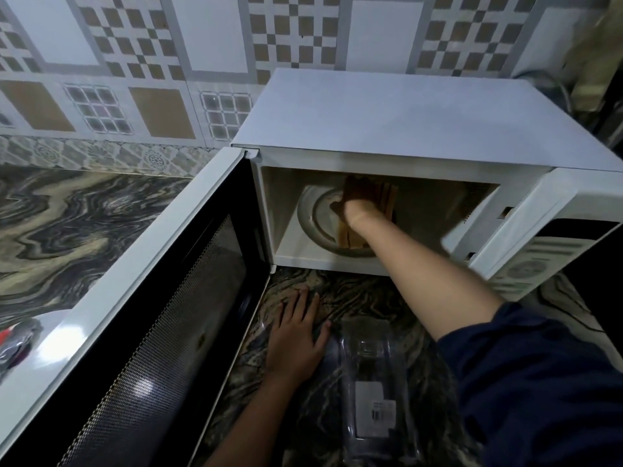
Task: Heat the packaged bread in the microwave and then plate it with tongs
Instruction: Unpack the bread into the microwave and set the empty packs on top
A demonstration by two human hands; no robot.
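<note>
The white microwave [404, 112] stands on the counter with its door [135, 298] swung wide open to the left. Several brown bread slices [387, 200] lie stacked on the glass turntable [310, 210] inside. My right hand [357, 203] reaches into the dim cavity and holds the stack, fingers over the top and thumb at its left edge. My left hand [296, 345] rests flat on the counter in front of the microwave, fingers straight. Its thumb touches a clear plastic package [374, 382] with a barcode label that lies beside it.
The marbled counter [67, 224] runs left to a tiled wall. Behind the door's lower left edge sits a white plate [50, 328] with a shiny metal item with a red part [15, 342]. The microwave's control panel [532, 264] faces front right.
</note>
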